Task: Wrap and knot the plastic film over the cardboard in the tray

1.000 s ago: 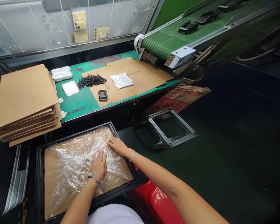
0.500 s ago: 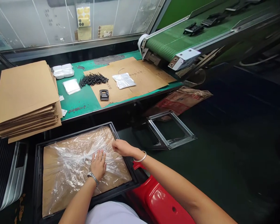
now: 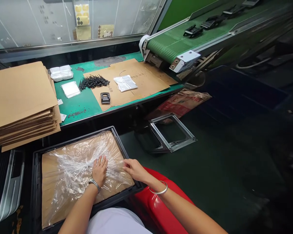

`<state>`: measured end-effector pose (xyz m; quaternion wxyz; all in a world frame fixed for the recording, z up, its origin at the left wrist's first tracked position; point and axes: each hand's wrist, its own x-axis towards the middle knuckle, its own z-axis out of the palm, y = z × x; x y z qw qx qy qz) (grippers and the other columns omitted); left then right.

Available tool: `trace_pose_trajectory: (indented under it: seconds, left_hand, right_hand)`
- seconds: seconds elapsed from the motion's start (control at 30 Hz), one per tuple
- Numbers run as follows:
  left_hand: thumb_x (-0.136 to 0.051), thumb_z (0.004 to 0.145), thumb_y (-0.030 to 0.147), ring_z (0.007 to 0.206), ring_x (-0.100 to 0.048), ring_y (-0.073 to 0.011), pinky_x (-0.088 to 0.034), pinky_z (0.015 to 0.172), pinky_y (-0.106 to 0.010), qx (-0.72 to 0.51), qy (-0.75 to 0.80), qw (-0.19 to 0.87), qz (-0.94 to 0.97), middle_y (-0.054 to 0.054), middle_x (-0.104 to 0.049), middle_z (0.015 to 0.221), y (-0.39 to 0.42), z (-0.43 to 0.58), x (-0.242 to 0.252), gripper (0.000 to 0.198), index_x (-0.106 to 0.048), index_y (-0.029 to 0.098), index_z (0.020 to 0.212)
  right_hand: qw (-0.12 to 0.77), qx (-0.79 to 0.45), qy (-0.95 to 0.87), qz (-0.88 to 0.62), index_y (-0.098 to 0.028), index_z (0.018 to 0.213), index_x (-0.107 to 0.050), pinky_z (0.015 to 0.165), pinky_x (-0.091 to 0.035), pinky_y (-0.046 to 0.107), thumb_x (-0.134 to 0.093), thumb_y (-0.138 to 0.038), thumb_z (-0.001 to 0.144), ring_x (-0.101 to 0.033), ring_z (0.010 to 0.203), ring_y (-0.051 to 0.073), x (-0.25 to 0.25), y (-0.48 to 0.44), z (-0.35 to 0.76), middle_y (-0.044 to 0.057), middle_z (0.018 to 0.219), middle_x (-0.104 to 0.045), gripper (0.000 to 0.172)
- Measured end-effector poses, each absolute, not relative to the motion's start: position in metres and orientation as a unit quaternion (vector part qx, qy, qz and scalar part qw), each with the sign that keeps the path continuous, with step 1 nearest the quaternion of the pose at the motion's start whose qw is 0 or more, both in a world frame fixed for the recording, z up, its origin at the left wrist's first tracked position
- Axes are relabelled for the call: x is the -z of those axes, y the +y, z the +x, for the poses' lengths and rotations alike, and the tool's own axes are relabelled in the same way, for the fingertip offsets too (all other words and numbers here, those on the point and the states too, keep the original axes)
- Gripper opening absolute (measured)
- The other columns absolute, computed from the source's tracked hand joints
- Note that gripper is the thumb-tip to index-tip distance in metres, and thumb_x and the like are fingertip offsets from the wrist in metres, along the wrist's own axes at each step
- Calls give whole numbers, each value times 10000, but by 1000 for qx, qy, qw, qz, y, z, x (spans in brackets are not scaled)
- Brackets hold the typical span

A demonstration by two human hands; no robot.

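A black crate [image 3: 35, 182] in front of me holds a cardboard sheet covered by a crumpled clear plastic bag [image 3: 73, 162]. My left hand [image 3: 99, 169] lies flat on the plastic near its gathered knot, fingers spread, a watch on the wrist. At the crate's right rim my right hand [image 3: 134, 169], with a bangle on the wrist, touches the plastic's edge with loosely curled fingers. Whether it pinches the film I cannot tell.
A stack of cardboard sheets [image 3: 19, 97] sits at the left. The green bench [image 3: 80, 105] carries black cable ties [image 3: 91, 82], small plastic bags [image 3: 125, 83] and a black part [image 3: 105, 97]. A conveyor [image 3: 175, 42] brings black parts. A metal frame [image 3: 172, 135] and a red stool [image 3: 161, 208] are at the right.
My right hand has drawn back from the middle of the plastic toward the crate's right rim and nearer to me. The left hand stays pressed on the plastic.
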<state>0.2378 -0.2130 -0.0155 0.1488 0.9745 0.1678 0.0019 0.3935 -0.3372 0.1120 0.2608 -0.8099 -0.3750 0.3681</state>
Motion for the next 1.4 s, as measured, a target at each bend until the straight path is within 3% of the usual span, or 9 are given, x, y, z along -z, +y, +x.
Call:
trace_pose_trajectory:
  seconds: [0.23,0.47,0.63,0.93,1.1,1.17,1.23,1.3,1.4]
  left_hand:
    - [-302,870,206,1297,-266,-214,-295,1033,-447,-17,147,122,982,-17,-375,1376,-212,235,21,441,-347,233,1308]
    - [-323,856,224,1303,-249,-239,-286,1024,-466,-29,113,129,985,-55,-364,1385,-211,233,7,461,-336,207,1317]
    - [-386,832,259,1298,-258,-259,-254,1019,-502,-49,156,186,969,-128,-324,1401,-216,242,-23,486,-350,193,1312]
    - [-386,840,430,1286,-296,-205,-228,1085,-390,-28,104,683,723,-113,-310,1410,-278,290,-120,594,-254,161,1353]
    - [-391,832,461,1203,-425,-194,-293,1056,-356,-68,265,893,358,-136,-460,1308,-310,286,-142,573,-353,140,1305]
    - [-431,824,432,1193,-437,-184,-288,1060,-329,-117,320,901,270,-113,-488,1289,-310,281,-152,517,-421,156,1261]
    - [-415,829,438,1199,-430,-188,-291,1057,-326,-115,322,916,208,-100,-500,1281,-304,276,-163,484,-470,164,1224]
    - [-361,839,475,1211,-415,-201,-303,1048,-337,-99,294,938,157,-106,-492,1286,-294,268,-173,510,-474,159,1223]
    - [-291,847,508,1200,-429,-197,-322,1032,-342,-127,321,934,90,-119,-482,1292,-278,254,-179,551,-425,171,1261]
  right_hand:
    - [474,-351,-196,-784,-170,596,-506,537,-313,231,-577,-437,643,-379,546,102,-174,-375,453,-28,555,-444,280]
    - [497,-326,-53,-803,-160,601,-529,467,-272,226,-624,-623,498,-336,490,85,-160,-422,454,-26,536,-438,484]
    - [503,-320,-19,-803,-174,575,-469,431,-197,209,-504,-716,568,-249,441,69,-137,-438,433,-66,473,-325,543]
    - [440,-262,-229,-828,-193,542,-378,463,-261,227,-291,-569,831,-331,492,99,-138,-403,362,-30,510,-371,482]
    - [329,-36,-313,-890,-195,558,-455,599,-361,304,-244,-390,902,-445,610,167,-141,-372,333,50,578,-504,448]
    - [289,55,-321,-900,-193,650,-533,735,-387,394,-301,-368,893,-495,783,230,-143,-361,327,104,736,-581,379]
    - [299,110,-336,-887,-155,916,-570,873,-356,472,-332,-339,890,-449,1045,282,-145,-351,321,155,1048,-562,302]
    - [332,103,-404,-846,-104,1207,-429,961,-311,490,-289,-306,909,-330,1221,271,-146,-345,312,164,1275,-428,387]
    - [363,14,-541,-758,-95,1370,-197,988,-314,462,-169,-373,930,-276,1277,246,-148,-340,288,155,1364,-340,521]
